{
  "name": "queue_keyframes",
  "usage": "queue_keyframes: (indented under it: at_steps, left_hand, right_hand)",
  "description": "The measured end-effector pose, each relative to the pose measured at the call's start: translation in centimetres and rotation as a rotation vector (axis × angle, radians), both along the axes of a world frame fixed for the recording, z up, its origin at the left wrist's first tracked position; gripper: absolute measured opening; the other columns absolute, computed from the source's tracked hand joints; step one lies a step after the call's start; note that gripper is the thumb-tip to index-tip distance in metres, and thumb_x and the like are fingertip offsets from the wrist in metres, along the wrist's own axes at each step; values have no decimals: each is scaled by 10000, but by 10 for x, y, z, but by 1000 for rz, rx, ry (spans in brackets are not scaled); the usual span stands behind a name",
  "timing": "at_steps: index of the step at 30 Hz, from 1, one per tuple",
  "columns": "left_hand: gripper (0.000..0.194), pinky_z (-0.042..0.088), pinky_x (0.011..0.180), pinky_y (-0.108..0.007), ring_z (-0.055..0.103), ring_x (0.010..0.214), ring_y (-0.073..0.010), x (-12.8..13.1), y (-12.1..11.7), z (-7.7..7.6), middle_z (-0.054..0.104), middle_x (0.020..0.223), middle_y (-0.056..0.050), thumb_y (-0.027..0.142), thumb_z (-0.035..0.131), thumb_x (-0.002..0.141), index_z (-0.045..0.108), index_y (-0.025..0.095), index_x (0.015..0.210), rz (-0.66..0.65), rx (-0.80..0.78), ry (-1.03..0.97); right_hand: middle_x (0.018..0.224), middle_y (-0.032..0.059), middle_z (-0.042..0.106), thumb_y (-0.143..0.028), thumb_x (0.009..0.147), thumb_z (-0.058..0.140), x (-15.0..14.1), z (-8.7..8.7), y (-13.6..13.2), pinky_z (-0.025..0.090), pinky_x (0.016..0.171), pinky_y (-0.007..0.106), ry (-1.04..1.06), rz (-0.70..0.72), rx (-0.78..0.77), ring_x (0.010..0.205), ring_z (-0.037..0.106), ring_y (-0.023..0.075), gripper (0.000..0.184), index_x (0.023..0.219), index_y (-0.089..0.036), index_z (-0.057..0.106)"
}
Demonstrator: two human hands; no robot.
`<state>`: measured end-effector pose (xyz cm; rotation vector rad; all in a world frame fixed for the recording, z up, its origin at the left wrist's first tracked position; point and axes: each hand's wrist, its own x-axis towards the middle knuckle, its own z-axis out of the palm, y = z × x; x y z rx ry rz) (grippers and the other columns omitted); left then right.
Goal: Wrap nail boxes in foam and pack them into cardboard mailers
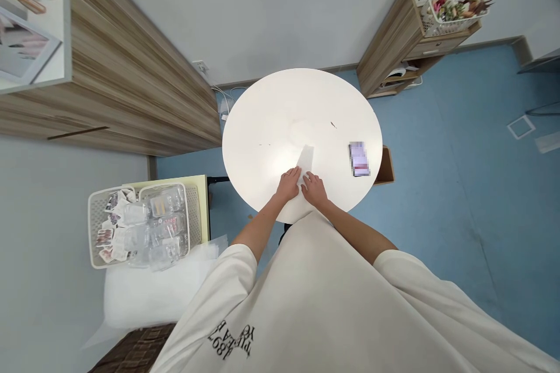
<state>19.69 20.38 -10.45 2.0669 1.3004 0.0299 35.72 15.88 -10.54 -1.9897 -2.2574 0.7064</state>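
Pale strip: here it is, just below the frame's centre, a whitish, smooth tapering strip lying on the tabletop, its near end between the hands.
Left hand: the left hand has its fingers laid along the strip's left edge; whether they pinch it, I cannot tell.
Right hand: the right hand bends its fingers at the opposite edge; grip there, cannot tell either.
White table: a glossy round table under both, small dark marks on top.
Phone: right of centre, a phone, its screen blurred into pixels.
Shirt print: lower left of the frame, "1897" reads in black on the white T-shirt; the other letters are lost in the folds.
Plastic baskets: left side, a white basket full of printed packets, and beside it another basket with clear plastic packs, labels too small to read.
Flower basket: upper right, a perforated basket of dried-looking flowers on a wood-grain cabinet.
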Motion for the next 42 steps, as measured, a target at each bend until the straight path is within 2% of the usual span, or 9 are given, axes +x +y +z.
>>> queue_keyframes:
  at_steps: [5,10,18,25,28,32,35,39,42]
  left_hand:
    - [823,228,1222,-494,252,1534,-306,-4,0,2,324,1644,-160,67,509,794,300,143,1587,-178,96,70]
    - [709,255,1187,-491,325,1490,-303,1,8,-1,411,1579,-166,109,479,855,358,191,1549,-133,95,33]
    - [614,288,1135,-498,458,1313,-377,7,8,4,559,1323,-179,272,697,742,556,182,1332,-107,43,21]
    - [452,340,1106,-461,498,1299,-318,-1,16,19,600,1342,-109,360,541,876,590,236,1307,-129,-35,7]
    - [414,359,1093,-467,563,1245,-303,-2,27,20,671,1257,-75,348,448,941,568,263,1327,-41,-161,-27]
    - [354,452,982,-435,654,1075,-290,0,34,16,696,1169,-77,346,406,992,524,251,1313,133,-273,-77]
    - [310,501,888,-402,666,1030,-283,3,34,11,673,1202,-97,397,415,1015,507,241,1267,292,-286,-131]
    - [328,518,803,-397,684,929,-282,12,32,4,702,1055,-85,390,401,1031,427,228,1315,479,-300,-153]
    - [367,517,858,-413,669,1034,-289,22,27,2,678,1190,-108,322,402,1019,397,227,1374,561,-236,-155]
  right_hand:
    - [1573,179,414,-247,970,484,3,1,-2,396,1059,474,27,59,-40,1321,456,341,477,1437,-158,499]
    - [1583,179,404,-188,940,477,7,2,-1,371,1084,491,33,84,-51,1325,450,346,544,1481,-156,434]
    - [1527,159,465,-143,910,507,16,3,4,383,1054,477,35,133,-58,1281,449,352,570,1478,-165,473]
    - [1421,123,556,-284,982,538,32,15,31,446,989,438,108,218,-141,1200,528,313,467,1445,-228,523]
    - [1298,120,626,-266,1015,485,34,17,51,466,951,400,138,235,-181,1110,587,275,379,1380,-213,571]
    - [1156,113,677,-254,1030,456,31,16,70,481,874,359,149,163,-238,1034,626,258,305,1285,-198,614]
    - [1143,115,686,-277,1030,465,29,13,77,481,834,349,147,86,-253,1006,641,262,307,1300,-207,592]
    - [1174,147,681,-305,1010,503,27,7,83,480,832,365,133,-19,-229,1032,644,297,365,1355,-192,532]
    - [1170,146,683,-296,996,510,25,3,86,480,825,370,157,-75,-220,1031,644,302,369,1349,-191,500]
